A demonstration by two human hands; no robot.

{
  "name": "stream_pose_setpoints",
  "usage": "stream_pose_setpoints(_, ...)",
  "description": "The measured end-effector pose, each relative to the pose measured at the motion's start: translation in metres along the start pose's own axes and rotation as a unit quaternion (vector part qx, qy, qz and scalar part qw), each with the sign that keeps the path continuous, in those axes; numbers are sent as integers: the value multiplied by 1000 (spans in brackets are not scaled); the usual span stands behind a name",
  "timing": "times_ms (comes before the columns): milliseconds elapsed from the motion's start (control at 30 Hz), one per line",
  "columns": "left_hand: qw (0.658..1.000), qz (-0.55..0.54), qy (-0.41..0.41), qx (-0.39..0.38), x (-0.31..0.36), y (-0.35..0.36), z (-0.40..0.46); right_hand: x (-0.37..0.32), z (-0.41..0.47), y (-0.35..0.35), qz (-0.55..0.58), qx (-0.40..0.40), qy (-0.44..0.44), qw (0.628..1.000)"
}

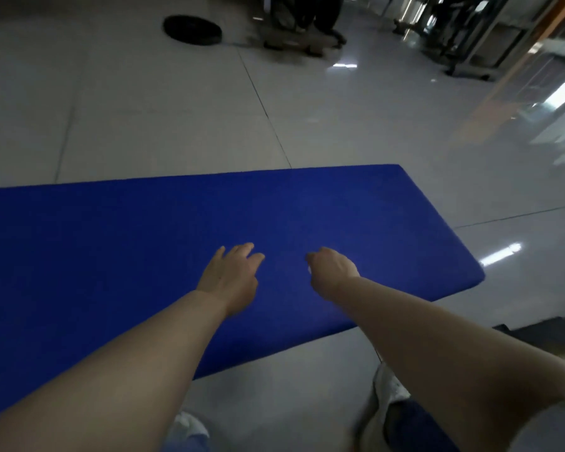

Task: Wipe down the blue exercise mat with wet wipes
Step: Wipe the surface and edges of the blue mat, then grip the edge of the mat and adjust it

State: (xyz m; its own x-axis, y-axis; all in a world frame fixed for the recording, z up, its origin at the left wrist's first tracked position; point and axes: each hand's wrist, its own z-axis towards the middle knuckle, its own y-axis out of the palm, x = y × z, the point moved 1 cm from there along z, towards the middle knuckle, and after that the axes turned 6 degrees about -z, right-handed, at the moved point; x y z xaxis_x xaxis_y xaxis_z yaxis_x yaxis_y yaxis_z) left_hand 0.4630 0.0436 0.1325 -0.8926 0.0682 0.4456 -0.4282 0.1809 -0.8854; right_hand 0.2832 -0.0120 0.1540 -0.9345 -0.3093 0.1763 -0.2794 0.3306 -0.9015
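mat: blue exercise mat (pixel 111 243) lies flat on pale tiled floor (pixel 163 125), under both hands; runs off frame past the L hand's side, its rounded end corner sits well out past the R hand. Near edge passes under both forearms.
L hand: left hand (pixel 230 278) palm down over the mat, fingers straight-ish & slightly spread, relaxed, nothing in it. Whether it touches the mat or hovers just above: can't tell.
R hand: right hand (pixel 331 267) just beside the L, small gap of mat btwn them. Fingers curl down & under, knuckles up; fingertips hidden by the back of the hand, so clenched empty vs. grasping sth: can't tell. No wipe shows at it.
arms: both bare forearms reach fwd from the bottom corners, roughly side by side.
feet: white shoe (pixel 385 396) on the floor below the R forearm, just short of the mat's near edge; second white shoe (pixel 190 425) below the L forearm at the bottom edge, blurred.
beyond hands: past the mat's far edge, black weight plate (pixel 192 30) flat on the floor, well apart from the mat. Dark gym equipment (pixel 304 24) farther back, blurred. Metal frame w/ glass (pixel 516 76) far off on the R hand's side, reflections on the shiny floor.
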Motion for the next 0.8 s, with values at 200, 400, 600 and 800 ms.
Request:
stream_pose_setpoints(200,998,37,-47,22,18,-50,-66,-8,-54,-36,-3,17,-6,1000)
stream_pose_setpoints(400,988,90,-114,44,46,-73,-100,4,-82,-55,60,53,-51,996)
stream_pose_setpoints(600,987,84,-131,40,57,-64,-80,46,-79,-17,118,46,-41,991)
stream_pose_setpoints(800,989,69,-133,-8,17,-24,-47,50,-49,65,102,-17,-10,995)
